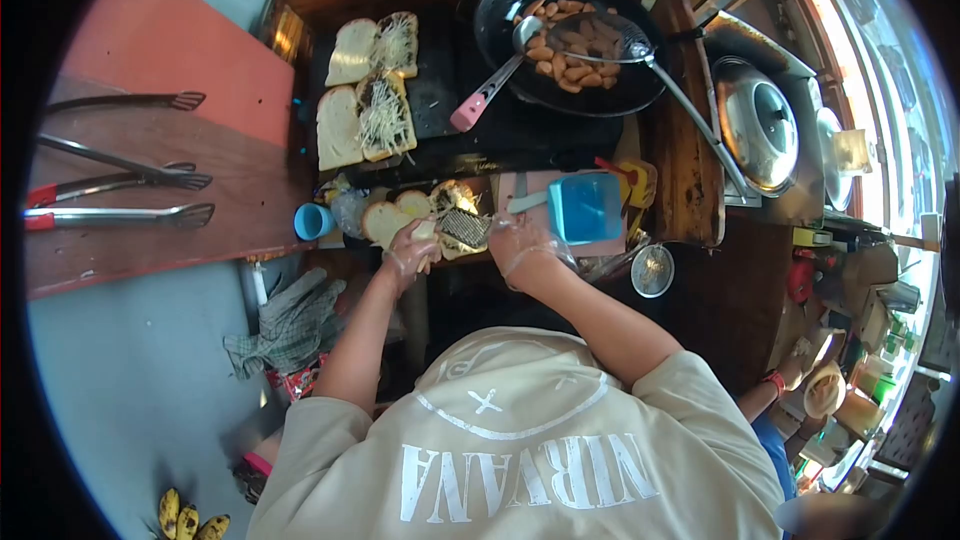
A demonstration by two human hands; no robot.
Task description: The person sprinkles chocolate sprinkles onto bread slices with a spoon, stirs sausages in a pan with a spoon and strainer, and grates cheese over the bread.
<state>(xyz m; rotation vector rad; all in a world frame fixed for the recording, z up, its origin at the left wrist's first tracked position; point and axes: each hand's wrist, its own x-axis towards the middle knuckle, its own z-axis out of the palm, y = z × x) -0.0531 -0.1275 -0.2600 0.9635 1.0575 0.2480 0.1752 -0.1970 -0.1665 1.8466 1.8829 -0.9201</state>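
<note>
The grater (462, 227) lies between the hands, its right end gripped by the right hand (522, 243), while the left hand (408, 252) pinches a pale lump (426, 231) at its left edge.

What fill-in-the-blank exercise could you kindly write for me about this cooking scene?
1. The spoon resting in the frying pan has a ___ handle.
2. Of four bread slices on the griddle, ___ carry shredded topping.
3. The left hand, gripping a pale chunk, and the right hand wear clear ___.
4. The plastic cup left of the hands is ___.
Missing words: pink; two; gloves; blue.
</note>
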